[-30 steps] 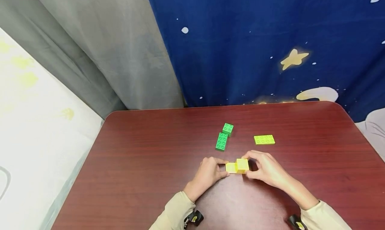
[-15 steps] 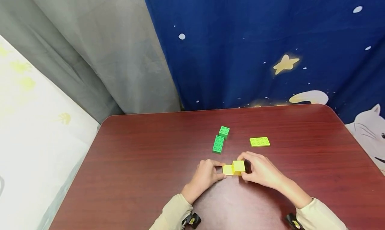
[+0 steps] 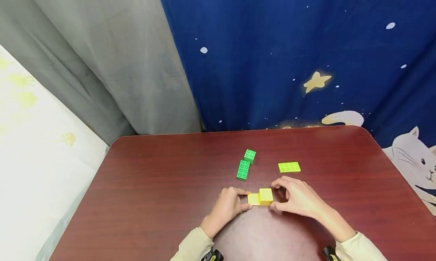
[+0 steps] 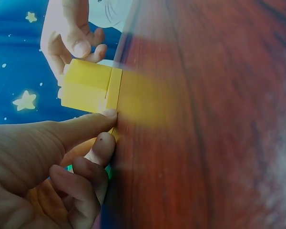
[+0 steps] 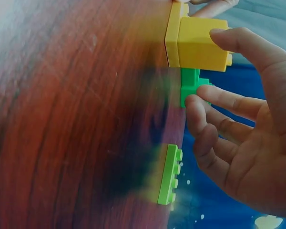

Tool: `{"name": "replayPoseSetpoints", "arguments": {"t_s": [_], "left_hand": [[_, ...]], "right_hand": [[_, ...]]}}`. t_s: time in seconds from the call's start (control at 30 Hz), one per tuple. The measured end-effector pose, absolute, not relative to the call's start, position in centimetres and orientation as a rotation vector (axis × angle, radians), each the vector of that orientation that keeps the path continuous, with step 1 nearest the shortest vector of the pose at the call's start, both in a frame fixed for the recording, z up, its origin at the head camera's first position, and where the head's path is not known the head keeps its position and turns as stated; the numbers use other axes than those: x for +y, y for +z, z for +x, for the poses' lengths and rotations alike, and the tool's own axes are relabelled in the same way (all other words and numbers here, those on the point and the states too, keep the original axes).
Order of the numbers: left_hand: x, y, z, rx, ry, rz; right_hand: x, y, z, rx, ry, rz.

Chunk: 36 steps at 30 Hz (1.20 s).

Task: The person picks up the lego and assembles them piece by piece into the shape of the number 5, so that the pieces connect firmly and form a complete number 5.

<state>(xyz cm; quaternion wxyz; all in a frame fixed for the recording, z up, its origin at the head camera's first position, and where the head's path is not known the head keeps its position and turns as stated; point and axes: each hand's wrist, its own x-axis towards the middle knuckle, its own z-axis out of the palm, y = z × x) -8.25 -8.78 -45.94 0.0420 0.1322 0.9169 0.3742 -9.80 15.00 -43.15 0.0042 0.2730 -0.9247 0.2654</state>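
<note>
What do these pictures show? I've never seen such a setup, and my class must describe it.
No machine: a person works here bare-handed. The wide view comes from a head camera, the two close views from the left and right wrists. On the red table lie a green eight-stud brick, a green four-stud brick and a lime eight-stud plate. The left hand pinches one end of a yellow plate; a yellow brick stands on its other end. The right hand is open beside that brick; I can't tell whether its thumb touches.
</note>
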Motion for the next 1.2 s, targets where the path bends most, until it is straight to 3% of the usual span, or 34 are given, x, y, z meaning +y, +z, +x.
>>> {"name": "replayPoseSetpoints", "arguments": {"t_s": [1.2], "left_hand": [[-8.5,-46.0,-8.2,2.772,1.163,0.378]], "right_hand": [[16.6,-42.5,-11.0,-2.833,0.796,0.873]]}}
